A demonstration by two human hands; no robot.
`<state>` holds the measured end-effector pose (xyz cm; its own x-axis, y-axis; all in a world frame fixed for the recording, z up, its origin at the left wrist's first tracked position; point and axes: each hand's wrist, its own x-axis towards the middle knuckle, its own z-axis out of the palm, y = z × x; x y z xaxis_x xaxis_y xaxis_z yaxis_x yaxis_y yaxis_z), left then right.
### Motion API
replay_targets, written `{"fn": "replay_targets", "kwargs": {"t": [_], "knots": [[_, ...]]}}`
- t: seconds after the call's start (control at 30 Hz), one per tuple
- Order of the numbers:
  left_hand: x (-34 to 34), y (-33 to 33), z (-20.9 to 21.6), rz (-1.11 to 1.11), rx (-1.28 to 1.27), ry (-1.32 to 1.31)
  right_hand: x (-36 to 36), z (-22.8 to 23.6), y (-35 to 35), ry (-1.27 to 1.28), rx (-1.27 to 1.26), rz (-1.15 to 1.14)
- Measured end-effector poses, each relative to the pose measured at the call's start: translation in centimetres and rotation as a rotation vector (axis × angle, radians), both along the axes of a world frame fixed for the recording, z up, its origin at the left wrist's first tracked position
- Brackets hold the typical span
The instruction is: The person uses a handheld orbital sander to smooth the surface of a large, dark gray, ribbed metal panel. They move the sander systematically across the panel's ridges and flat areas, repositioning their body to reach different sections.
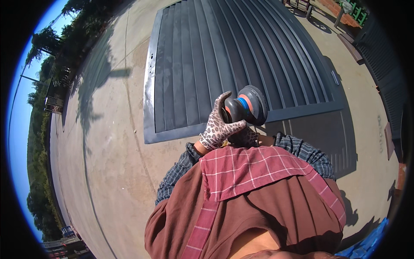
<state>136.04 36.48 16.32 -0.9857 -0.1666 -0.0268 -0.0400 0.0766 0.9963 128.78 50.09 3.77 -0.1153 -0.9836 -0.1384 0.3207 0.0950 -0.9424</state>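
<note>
My left hand (pixel 217 126), in a leopard-print glove, grips a round orbital sander (pixel 256 105) by its dark body, thumb and fingers wrapped around it. The sander is tilted, its black disc pad turned up and to the right, with blue and orange bands around the middle. Below it, in shadow, my gloved right hand (pixel 244 138) is close to the tool's underside; its fingers are mostly hidden. Just beyond both hands lies a large dark grey louvred metal panel (pixel 189 77), raised above the ground, with dusty, paler patches on its left slats.
Pale concrete (pixel 112 172) surrounds the panel, whose shadow falls to the right. Farther right, dark ribbed panels (pixel 386 77) stand along the edge. Blue material (pixel 366 244) shows at lower right. Trees (pixel 47 41) line the far left.
</note>
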Motion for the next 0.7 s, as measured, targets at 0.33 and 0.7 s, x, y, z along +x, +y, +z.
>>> {"fn": "replay_targets", "kwargs": {"t": [0.33,0.7], "knots": [[0.5,1.4,-1.6,0.195,-0.279,0.056,-1.1,0.7,2.2,0.195,0.142,0.094],[0.6,1.6,-3.7,0.23,-0.166,0.087,-1.8,0.6,3.9,0.369,0.234,0.158]]}}
